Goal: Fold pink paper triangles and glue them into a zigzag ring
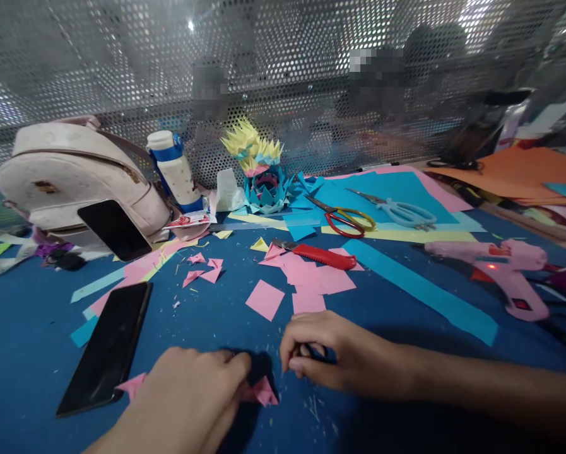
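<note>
My left hand point(195, 394) is closed, pinching a small folded pink paper piece point(262, 391) against the blue table point(36, 328). Another pink corner point(132, 383) pokes out under its left side. My right hand point(327, 353) lies just to the right, fingers curled around something small and dark I cannot make out. Several pink paper squares point(301, 277) lie just beyond both hands.
A black phone point(106, 350) lies left of my left hand. Farther back: a red box cutter point(323, 255), red-and-yellow scissors point(344, 217), light blue scissors point(400, 211), a pink glue gun point(505, 268), a paper flower model point(259, 170), a glue bottle point(173, 167), a white bag point(74, 176), long paper strips point(424, 290).
</note>
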Tool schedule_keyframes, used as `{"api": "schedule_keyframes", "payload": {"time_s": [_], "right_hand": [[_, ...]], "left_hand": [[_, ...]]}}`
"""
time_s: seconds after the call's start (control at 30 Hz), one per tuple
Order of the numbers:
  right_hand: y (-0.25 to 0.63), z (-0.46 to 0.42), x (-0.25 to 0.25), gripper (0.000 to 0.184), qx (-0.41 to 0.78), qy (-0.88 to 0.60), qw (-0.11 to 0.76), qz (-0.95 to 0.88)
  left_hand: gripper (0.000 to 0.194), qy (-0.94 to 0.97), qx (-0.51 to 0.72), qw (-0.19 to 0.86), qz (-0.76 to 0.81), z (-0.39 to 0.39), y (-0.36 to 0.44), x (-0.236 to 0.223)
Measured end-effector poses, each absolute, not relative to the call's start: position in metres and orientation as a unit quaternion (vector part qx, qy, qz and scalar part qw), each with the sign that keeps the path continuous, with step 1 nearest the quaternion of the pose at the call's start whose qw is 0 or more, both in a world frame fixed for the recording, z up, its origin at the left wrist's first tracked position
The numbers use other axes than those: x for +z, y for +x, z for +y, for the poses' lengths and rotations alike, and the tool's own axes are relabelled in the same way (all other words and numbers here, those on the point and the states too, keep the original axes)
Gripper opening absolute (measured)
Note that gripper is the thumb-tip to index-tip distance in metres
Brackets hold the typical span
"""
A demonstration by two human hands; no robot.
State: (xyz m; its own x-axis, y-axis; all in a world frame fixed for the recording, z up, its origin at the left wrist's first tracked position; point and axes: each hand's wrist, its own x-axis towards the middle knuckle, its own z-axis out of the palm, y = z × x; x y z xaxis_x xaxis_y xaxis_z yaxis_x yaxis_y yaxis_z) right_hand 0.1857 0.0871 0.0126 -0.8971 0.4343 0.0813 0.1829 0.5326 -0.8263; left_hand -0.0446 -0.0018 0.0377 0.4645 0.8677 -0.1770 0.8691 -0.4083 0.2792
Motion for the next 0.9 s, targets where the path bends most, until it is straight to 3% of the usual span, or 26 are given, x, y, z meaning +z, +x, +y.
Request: {"api": "schedule_keyframes", "payload": {"time_s": [0.07, 0.27, 0.47, 0.57, 0.67, 0.9], "right_hand": [[0.186, 0.088, 0.008, 0.014, 0.427, -0.178, 0.15, -0.874], [0.187, 0.092, 0.002, 0.009, 0.35, -0.183, 0.173, -0.902], [0.189, 0.095, -0.006, 0.01, 0.275, -0.173, 0.17, -0.93], [0.189, 0.094, -0.01, 0.01, 0.258, -0.168, 0.167, -0.937], [0.189, 0.093, -0.012, 0.013, 0.237, -0.157, 0.164, -0.945], [0.189, 0.09, -0.013, 0.021, 0.17, -0.138, 0.152, -0.964]], "left_hand": [[0.016, 0.839, -0.012, 0.156, 0.521, 0.003, -0.05, 0.035], [0.015, 0.798, 0.093, 0.272, 0.53, 0.022, -0.04, 0.018], [0.003, 0.834, 0.2, 0.112, 0.502, 0.025, -0.031, -0.005], [0.015, 0.869, 0.225, 0.052, 0.437, 0.024, -0.033, -0.012], [0.023, 0.89, 0.234, 0.033, 0.39, 0.02, -0.037, -0.015], [0.017, 0.904, 0.254, 0.017, 0.343, 0.013, -0.044, -0.016]]}}
